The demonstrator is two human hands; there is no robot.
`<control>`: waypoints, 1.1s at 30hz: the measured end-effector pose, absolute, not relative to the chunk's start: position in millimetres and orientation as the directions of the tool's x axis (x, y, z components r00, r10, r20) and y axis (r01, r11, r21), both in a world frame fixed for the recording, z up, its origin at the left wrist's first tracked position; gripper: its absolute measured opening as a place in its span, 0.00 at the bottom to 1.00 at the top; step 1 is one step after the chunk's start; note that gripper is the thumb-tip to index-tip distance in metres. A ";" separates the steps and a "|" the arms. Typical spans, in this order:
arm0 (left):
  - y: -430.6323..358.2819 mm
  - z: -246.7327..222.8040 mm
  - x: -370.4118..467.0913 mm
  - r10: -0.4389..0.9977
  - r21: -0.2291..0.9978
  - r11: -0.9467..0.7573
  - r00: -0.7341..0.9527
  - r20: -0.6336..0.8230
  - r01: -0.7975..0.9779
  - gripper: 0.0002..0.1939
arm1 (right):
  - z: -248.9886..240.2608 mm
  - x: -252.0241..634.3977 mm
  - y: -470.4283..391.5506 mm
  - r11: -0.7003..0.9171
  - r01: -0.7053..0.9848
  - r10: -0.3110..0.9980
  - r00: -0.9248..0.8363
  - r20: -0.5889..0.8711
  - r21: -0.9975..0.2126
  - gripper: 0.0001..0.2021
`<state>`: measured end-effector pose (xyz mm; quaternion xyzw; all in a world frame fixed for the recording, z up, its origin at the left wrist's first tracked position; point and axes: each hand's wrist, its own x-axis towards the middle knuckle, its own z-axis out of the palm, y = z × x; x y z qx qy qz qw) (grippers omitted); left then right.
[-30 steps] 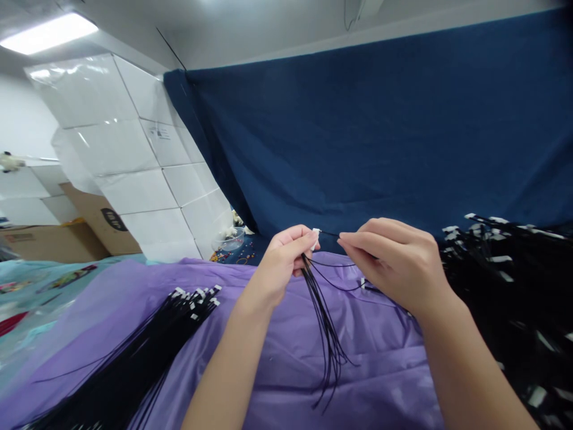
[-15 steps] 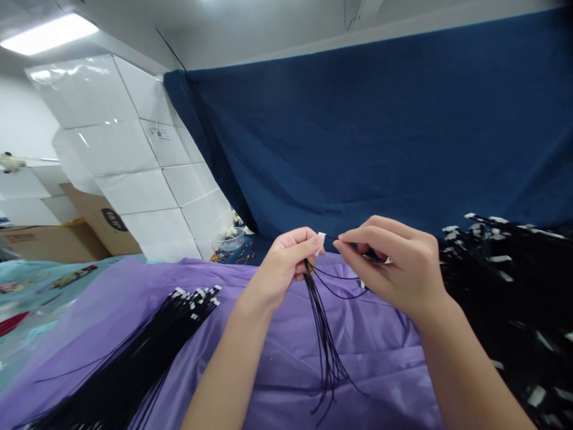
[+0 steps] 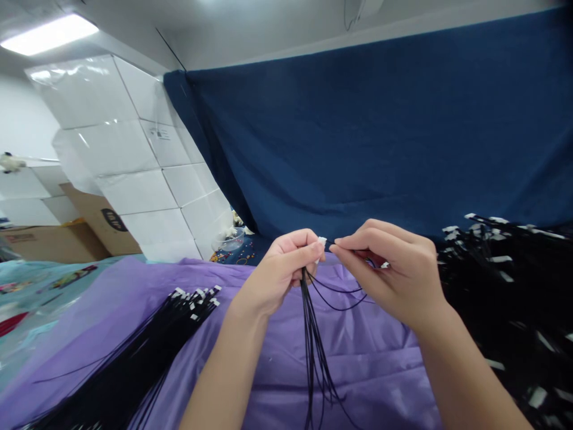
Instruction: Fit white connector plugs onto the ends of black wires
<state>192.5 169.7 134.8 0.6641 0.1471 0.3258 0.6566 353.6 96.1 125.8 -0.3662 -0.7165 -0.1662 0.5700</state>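
Observation:
Between the thumb and fingers of my left hand (image 3: 286,269) is a small white tag (image 3: 322,241). Several thin black cords (image 3: 313,334) hang down from the same hand over purple cloth. My right hand (image 3: 385,263), just to the right, pinches a black cord at its thumb and index fingertips, close to the tag. Two cord loops (image 3: 340,307) curve from beneath my left hand toward my right palm. A bit of white shows inside the curled right fingers; the rest there is hidden.
A bundle of black cords with white tags (image 3: 134,352) lies at left on the purple cloth (image 3: 380,370). A larger dark pile (image 3: 505,298) fills the right side. Behind are a blue curtain (image 3: 380,137), white boxes (image 3: 147,191) and a clear bowl (image 3: 230,240).
My right hand has moved slightly left, nearer the tag. The hanging cords have swung left and now reach lower, and the loops have shifted a little.

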 end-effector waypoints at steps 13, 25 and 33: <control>168.4 134.4 193.6 0.624 0.968 -0.107 0.743 0.244 -0.227 0.14 | 127.7 354.6 93.8 0.682 0.712 0.335 -0.100 0.937 -0.168 0.05; 167.6 135.2 189.3 0.605 0.966 -0.080 0.758 0.242 -0.244 0.15 | 127.5 352.4 91.1 0.703 0.691 0.343 -0.121 0.932 -0.169 0.05; 168.1 134.6 188.5 0.596 0.966 -0.071 0.766 0.239 -0.247 0.14 | 127.5 352.9 91.7 0.705 0.690 0.340 -0.128 0.932 -0.163 0.05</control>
